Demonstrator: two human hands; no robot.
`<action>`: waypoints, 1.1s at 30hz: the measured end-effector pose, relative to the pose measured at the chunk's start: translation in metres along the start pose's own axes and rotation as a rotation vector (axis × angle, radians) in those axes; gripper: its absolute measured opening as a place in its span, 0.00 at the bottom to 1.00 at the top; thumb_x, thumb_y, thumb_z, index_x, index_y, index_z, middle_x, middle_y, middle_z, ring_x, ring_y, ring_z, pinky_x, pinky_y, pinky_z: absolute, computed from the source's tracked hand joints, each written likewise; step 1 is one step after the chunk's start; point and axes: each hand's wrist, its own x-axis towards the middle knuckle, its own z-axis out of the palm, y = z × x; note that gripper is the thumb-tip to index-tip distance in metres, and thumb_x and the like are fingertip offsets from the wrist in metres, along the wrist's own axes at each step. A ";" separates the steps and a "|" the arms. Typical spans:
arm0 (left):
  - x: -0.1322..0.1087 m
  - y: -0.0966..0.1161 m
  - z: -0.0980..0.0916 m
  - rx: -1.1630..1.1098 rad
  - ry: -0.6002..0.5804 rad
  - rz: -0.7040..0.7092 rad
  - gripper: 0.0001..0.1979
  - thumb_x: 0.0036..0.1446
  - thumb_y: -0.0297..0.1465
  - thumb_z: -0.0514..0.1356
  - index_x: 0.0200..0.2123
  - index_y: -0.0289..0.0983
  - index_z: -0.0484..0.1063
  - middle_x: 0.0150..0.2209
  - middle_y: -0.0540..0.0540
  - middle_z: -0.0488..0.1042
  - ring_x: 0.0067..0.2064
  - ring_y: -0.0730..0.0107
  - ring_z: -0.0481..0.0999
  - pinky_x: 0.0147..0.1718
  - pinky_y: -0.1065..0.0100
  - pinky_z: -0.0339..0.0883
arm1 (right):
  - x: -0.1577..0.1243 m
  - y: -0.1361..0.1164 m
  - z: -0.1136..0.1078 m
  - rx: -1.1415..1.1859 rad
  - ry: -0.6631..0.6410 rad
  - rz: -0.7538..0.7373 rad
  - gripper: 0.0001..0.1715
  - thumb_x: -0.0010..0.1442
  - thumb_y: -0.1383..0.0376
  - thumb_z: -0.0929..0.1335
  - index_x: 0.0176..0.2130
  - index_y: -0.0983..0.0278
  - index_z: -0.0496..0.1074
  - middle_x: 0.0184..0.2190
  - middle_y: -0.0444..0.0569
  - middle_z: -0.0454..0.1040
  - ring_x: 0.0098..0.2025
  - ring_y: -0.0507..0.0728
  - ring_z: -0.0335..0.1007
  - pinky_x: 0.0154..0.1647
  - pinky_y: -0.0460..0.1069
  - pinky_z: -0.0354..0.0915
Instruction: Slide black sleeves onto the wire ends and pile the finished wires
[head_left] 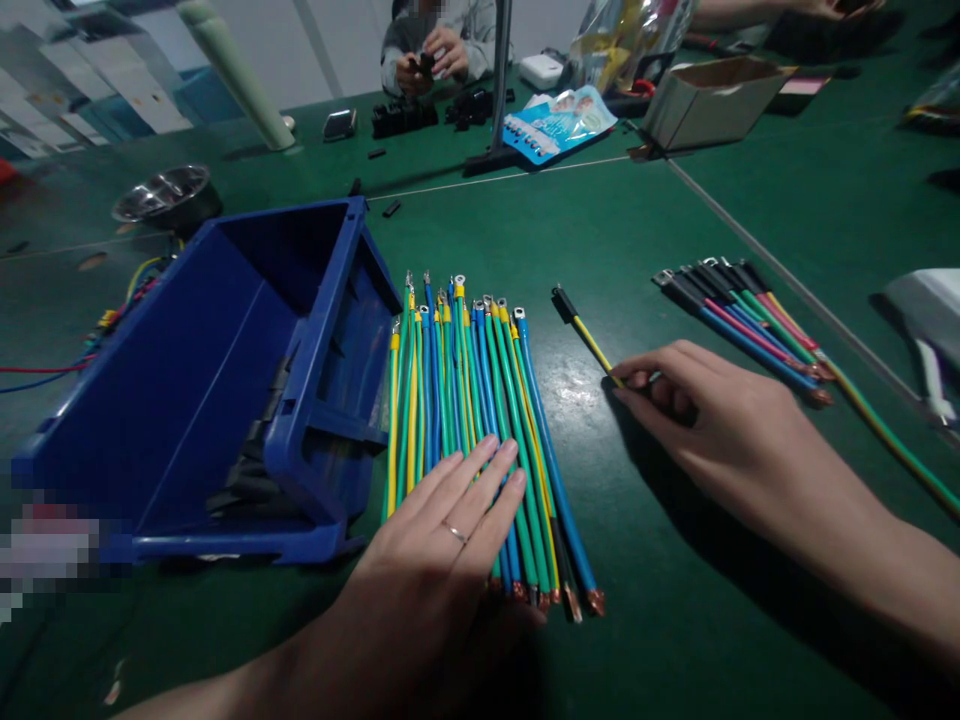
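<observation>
The blue bin (225, 380) lies tipped on its side at the left, open mouth up and away from me. Its right wall is just beside the left edge of the row of wires (465, 380).

The row lies flat on the mat (637, 230). Its long axis runs from near to far, with ring terminals at the far end and bare copper at the near end. My left hand (442, 540) rests on the near half of the row, palm down and fingers straight. It grips nothing.

Right of the row is a strip of bare mat, then the single wire (581, 330). It runs diagonally, with its black-sleeved end pointing far-left. My right hand (712, 420) is curled, fingertips pinched on the near end of this wire.

More bare mat separates that hand from the sleeved wires (739, 320), which fan out far-left to near-right.
</observation>
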 end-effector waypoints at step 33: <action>0.000 -0.002 0.005 0.010 0.070 0.018 0.34 0.65 0.42 0.55 0.67 0.27 0.53 0.70 0.34 0.51 0.70 0.49 0.51 0.63 0.46 0.59 | -0.001 0.004 -0.016 -0.693 0.035 0.000 0.16 0.66 0.59 0.58 0.33 0.63 0.68 0.34 0.54 0.73 0.31 0.61 0.69 0.23 0.51 0.52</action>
